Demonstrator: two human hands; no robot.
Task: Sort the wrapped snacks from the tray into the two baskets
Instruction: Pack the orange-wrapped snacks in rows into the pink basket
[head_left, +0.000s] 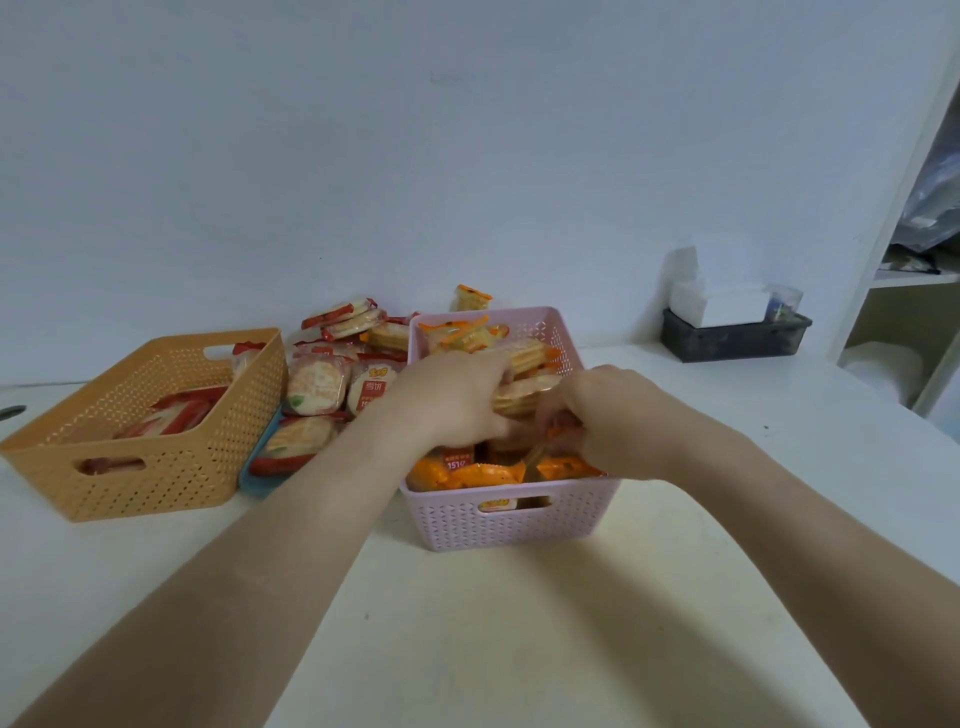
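Both my hands reach into the pink basket (519, 525), which is full of orange-wrapped snacks (467, 475). My left hand (452, 397) lies over the snacks with its fingers curled onto a pale cracker packet (519, 397). My right hand (602, 415) has its fingers bent down among the orange packets; the blur hides what they hold. The orange basket (156, 467) on the left holds a few red-wrapped snacks (176, 415). Between the baskets a blue tray (254, 475) carries a heap of red-and-white wrapped rice crackers (317, 387).
One orange-wrapped snack (471, 297) lies behind the pink basket by the wall. A dark bin (732, 338) with a white box stands at the back right. A white shelf unit (904, 270) rises at the far right. The white table (519, 649) stretches toward me.
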